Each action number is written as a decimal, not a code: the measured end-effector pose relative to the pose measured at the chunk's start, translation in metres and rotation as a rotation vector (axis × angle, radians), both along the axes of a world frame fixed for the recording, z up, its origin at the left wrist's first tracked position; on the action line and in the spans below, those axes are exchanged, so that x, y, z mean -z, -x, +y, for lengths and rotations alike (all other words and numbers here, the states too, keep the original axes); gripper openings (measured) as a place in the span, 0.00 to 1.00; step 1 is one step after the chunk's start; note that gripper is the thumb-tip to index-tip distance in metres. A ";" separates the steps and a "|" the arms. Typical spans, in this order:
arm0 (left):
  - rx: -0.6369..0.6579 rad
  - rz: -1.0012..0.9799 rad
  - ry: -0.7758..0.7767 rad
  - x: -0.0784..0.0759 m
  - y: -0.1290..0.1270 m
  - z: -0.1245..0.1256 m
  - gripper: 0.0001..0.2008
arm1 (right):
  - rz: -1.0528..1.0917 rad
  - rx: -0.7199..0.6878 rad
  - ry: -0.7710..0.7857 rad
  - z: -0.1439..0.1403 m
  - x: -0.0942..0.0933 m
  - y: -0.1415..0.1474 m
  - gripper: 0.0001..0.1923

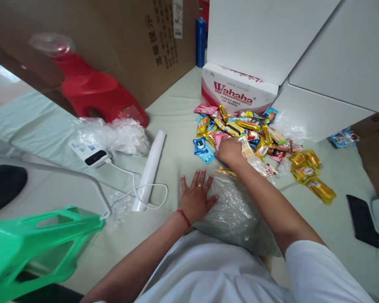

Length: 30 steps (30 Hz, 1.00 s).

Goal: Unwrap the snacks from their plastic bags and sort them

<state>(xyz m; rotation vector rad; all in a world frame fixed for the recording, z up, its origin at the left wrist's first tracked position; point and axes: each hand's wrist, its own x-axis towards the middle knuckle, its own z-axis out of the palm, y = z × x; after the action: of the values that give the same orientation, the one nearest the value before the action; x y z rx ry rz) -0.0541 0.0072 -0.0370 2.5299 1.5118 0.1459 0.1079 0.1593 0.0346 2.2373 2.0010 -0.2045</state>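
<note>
Left hand (pixel 196 195): flat, fingers spread, palm down on the near-left edge of the clear plastic bag (pixel 236 214); grips nothing.
Right hand (pixel 230 151): reached forward into the near edge of the snack packet pile (pixel 255 141), fingers curled down among the wrappers; whether it has pinched one I cannot tell.
Clear plastic bag: lies on the floor (pixel 177 113) just before the person's body, between both forearms, its far edge touching the nearest packets.
Snack packet pile: spread on the floor in front of the Wahaha carton (pixel 236 90), its right side trailing off in yellow packets (pixel 312 176).
Far edge: the carton and white boxes (pixel 318 71) close the pile in behind.
Left side: a white roll (pixel 150 168) lies near the left hand, a white cable (pixel 139 189) looping round its near end; beyond it, crumpled plastic film (pixel 113 134) and a red stool (pixel 94 90).
Near left: green stool (pixel 34 244).
Right edge: a black phone (pixel 363 219) lies well apart from the pile.
Open room: bare floor between roll and pile, and between yellow packets and phone.
</note>
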 end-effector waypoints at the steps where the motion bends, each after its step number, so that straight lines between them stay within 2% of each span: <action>1: 0.003 -0.009 0.001 0.000 0.000 0.000 0.36 | 0.026 0.023 0.023 0.002 -0.002 -0.003 0.32; 3: 0.006 -0.033 -0.003 0.001 0.001 0.000 0.36 | 0.095 0.060 0.009 0.004 -0.012 -0.021 0.22; 4: 0.006 -0.047 -0.006 0.002 0.001 0.000 0.36 | 0.150 0.064 -0.048 0.002 -0.019 -0.034 0.19; 6: 0.004 -0.076 -0.014 0.003 0.001 0.000 0.36 | 0.330 0.022 -0.254 -0.009 -0.035 -0.064 0.20; 9: -0.007 -0.108 -0.018 0.004 0.002 0.000 0.35 | 0.707 -0.075 -0.513 -0.050 -0.057 -0.107 0.24; 10: -0.008 -0.115 -0.015 0.004 0.002 -0.001 0.34 | 0.800 -0.103 -0.492 -0.069 -0.062 -0.117 0.24; 12: -0.008 -0.123 -0.005 0.004 0.002 -0.001 0.34 | 0.919 -0.132 -0.310 -0.108 -0.062 -0.126 0.23; 14: -0.007 -0.122 0.005 0.004 0.001 -0.001 0.34 | 0.973 -0.166 -0.052 -0.142 -0.050 -0.124 0.21; 16: -0.003 -0.113 0.010 0.004 0.001 -0.001 0.33 | 0.936 -0.221 0.091 -0.166 -0.027 -0.113 0.21; 17: -0.002 -0.106 0.012 0.003 0.001 0.000 0.32 | 0.865 -0.244 0.079 -0.174 -0.013 -0.107 0.22; 19: -0.005 -0.089 0.011 0.003 0.000 0.000 0.30 | 0.660 -0.274 -0.050 -0.185 0.013 -0.094 0.23; 22: -0.013 -0.064 0.004 0.001 -0.002 0.000 0.27 | 0.426 -0.307 -0.178 -0.194 0.038 -0.079 0.25; 25: -0.016 -0.044 -0.006 0.001 -0.002 0.000 0.27 | 0.352 -0.309 -0.150 -0.201 0.045 -0.072 0.31; 30: -0.026 -0.009 -0.008 0.001 -0.001 -0.001 0.29 | 0.404 -0.319 -0.187 -0.208 0.048 -0.082 0.31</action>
<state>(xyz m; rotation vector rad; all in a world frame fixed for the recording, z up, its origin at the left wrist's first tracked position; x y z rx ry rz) -0.0533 0.0060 -0.0376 2.5127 1.5438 0.1671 0.1894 -0.0485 -0.0138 2.0617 2.6528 -0.4851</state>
